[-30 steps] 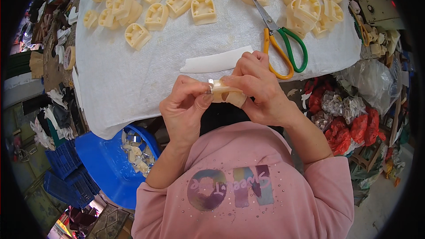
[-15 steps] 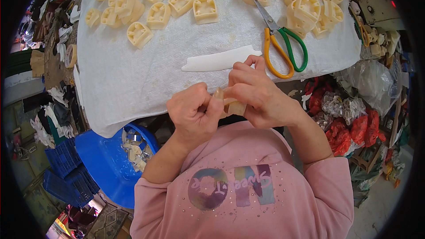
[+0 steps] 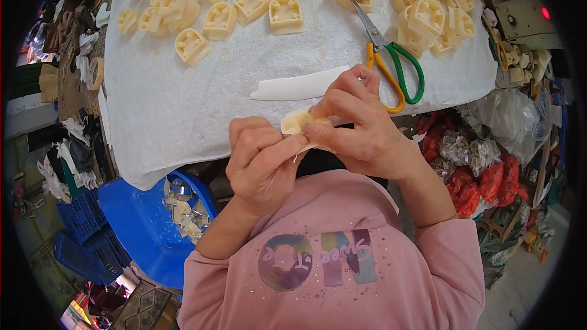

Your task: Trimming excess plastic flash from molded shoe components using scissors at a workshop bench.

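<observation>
Between both hands, just off the table's near edge, a cream hollow plastic piece (image 3: 296,121), shaped like a shoe heel, is held tilted. My left hand (image 3: 260,159) is closed, its thumb and fingers pinching the piece's lower left side. A thin white bit hangs below these fingertips. My right hand (image 3: 358,122) grips the other side, thumb across the piece; the fingers hide much of it. Beyond the hands lies a flat white strip (image 3: 296,87) on the cloth. Scissors (image 3: 385,55) with one yellow and one green handle rest beside the right hand, blades pointing away.
Many cream heel-shaped pieces (image 3: 286,15) lie loose and heaped across the far side of the white cloth (image 3: 177,104). A blue basin (image 3: 137,220) holding scraps stands below the left edge. Red plastic bags (image 3: 471,186) and clear bags lie at the right.
Both hands have turned the cream piece, so its rounded end now shows above the fingers. The left hand's grip has shifted from a fist to a pinch lower down.
</observation>
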A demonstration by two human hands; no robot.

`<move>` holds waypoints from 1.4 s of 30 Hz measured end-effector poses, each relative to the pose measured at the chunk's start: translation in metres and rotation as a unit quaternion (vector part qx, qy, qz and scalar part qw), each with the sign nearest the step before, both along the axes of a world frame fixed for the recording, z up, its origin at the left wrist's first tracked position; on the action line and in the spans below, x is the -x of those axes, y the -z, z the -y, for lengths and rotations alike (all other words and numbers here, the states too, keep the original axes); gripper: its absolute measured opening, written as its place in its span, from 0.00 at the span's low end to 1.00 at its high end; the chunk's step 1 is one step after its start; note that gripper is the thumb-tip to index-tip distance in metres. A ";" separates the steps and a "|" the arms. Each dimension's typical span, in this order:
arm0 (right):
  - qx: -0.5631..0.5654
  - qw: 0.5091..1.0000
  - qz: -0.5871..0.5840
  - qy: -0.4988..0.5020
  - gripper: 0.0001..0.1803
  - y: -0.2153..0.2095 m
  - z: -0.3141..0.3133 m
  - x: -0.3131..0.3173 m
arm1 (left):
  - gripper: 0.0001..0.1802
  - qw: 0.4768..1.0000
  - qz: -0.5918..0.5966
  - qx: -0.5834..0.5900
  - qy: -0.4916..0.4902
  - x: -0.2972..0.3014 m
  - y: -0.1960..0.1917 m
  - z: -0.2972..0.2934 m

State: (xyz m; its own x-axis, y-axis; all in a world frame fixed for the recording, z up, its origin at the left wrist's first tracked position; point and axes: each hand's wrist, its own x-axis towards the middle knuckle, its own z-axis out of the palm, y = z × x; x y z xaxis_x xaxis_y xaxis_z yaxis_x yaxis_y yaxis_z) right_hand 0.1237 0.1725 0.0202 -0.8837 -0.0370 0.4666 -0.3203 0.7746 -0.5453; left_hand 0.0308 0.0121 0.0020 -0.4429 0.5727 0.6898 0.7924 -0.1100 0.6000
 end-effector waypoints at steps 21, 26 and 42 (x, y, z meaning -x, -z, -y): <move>0.695 0.707 0.014 0.129 0.14 0.021 0.037 -0.020 | 0.19 0.994 0.027 -0.040 0.095 0.001 0.010 0.002; 0.613 0.779 0.016 0.129 0.15 0.023 0.040 -0.030 | 0.16 0.998 -0.038 0.025 0.052 -0.003 0.006 0.000; 0.275 0.954 0.050 0.112 0.15 0.012 0.025 -0.017 | 0.10 0.994 -0.027 0.110 -0.006 -0.006 -0.006 -0.003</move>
State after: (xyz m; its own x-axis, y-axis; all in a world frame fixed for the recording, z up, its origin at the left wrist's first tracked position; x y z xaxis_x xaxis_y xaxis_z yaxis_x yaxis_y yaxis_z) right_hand 0.1408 0.1480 0.0079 -0.8815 0.3841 0.2745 -0.1058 0.4060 -0.9077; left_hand 0.0369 0.0153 0.0077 -0.4164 0.7075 0.5710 0.8246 0.0292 0.5650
